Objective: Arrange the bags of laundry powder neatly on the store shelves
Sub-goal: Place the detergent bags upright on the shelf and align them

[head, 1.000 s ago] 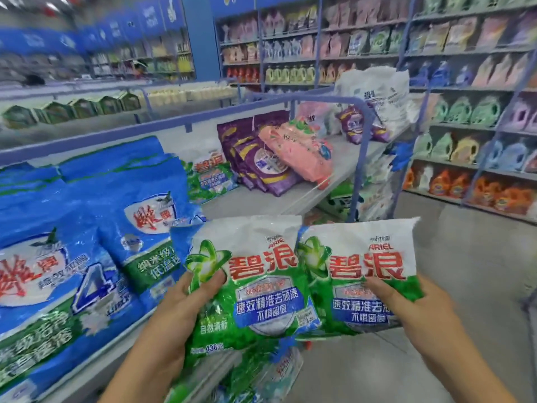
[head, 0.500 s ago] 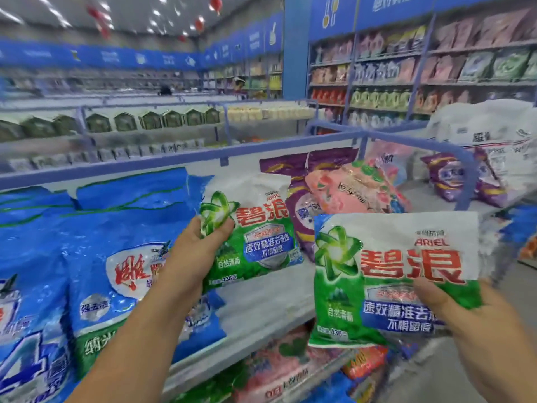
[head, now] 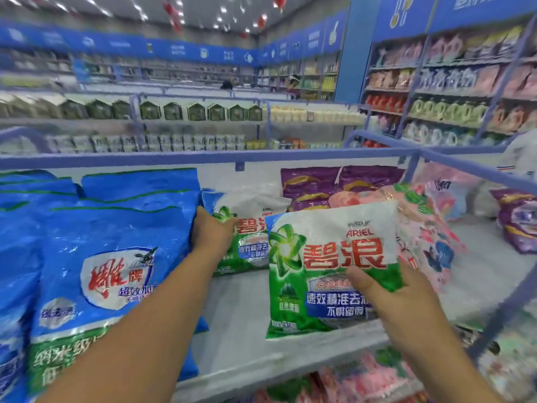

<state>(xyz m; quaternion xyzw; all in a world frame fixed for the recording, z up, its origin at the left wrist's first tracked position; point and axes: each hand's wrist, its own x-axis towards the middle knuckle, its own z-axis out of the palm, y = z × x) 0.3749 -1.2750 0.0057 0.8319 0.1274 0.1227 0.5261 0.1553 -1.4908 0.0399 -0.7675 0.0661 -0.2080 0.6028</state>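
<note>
My left hand (head: pixel 209 232) grips the left edge of a green-and-white laundry powder bag (head: pixel 250 245) that leans at the back of the top shelf (head: pixel 238 324), between the blue bags and the purple ones. My right hand (head: pixel 392 298) holds a second, identical green-and-white bag (head: pixel 328 266) upright over the front part of the shelf, thumb across its face. This nearer bag hides the right side of the far one.
Large blue bags (head: pixel 110 257) fill the shelf's left. Purple bags (head: pixel 334 181) and pink bags (head: pixel 424 237) lie at the right. A blue rail (head: pixel 203 159) runs behind the shelf. More pink bags (head: pixel 363 376) sit on the lower shelf.
My left hand has carried its bag further back onto the shelf beside the blue bags. My right hand has brought the second bag forward and up over the shelf.
</note>
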